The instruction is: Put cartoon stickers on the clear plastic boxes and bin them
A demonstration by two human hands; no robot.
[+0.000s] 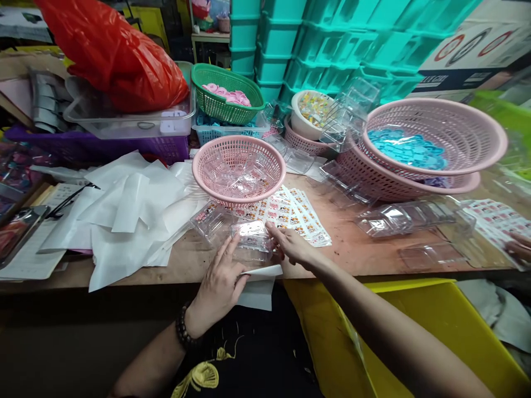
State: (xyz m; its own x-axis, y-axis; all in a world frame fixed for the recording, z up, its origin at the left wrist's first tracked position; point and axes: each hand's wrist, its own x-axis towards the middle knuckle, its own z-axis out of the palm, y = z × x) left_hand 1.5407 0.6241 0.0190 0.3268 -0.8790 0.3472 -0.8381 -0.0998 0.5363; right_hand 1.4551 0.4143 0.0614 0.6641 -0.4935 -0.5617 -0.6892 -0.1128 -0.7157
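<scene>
A small clear plastic box point(251, 241) lies near the table's front edge between my hands. My left hand point(219, 284), with a dark bead bracelet at its wrist, rests stretched fingertips on the box's left side. Between its thumb and palm it holds a curled white paper sheet point(259, 290), which hangs past the table edge. At the box's right side my right hand point(289, 242) is closed, thumb and index finger at its corner; its other fingers are partly hidden. Beside the box lie another clear box point(209, 220) and printed sticker sheets point(305, 218).
Behind stands a pink basket point(239, 195) of clear boxes. White backing papers point(128, 215) pile up left. Rightward are stacked clear boxes point(409, 216) and a pink basket point(464, 130) with blue pieces. Another person's hand point(520, 249) shows at far right. Turquoise crates point(332, 44) rise behind.
</scene>
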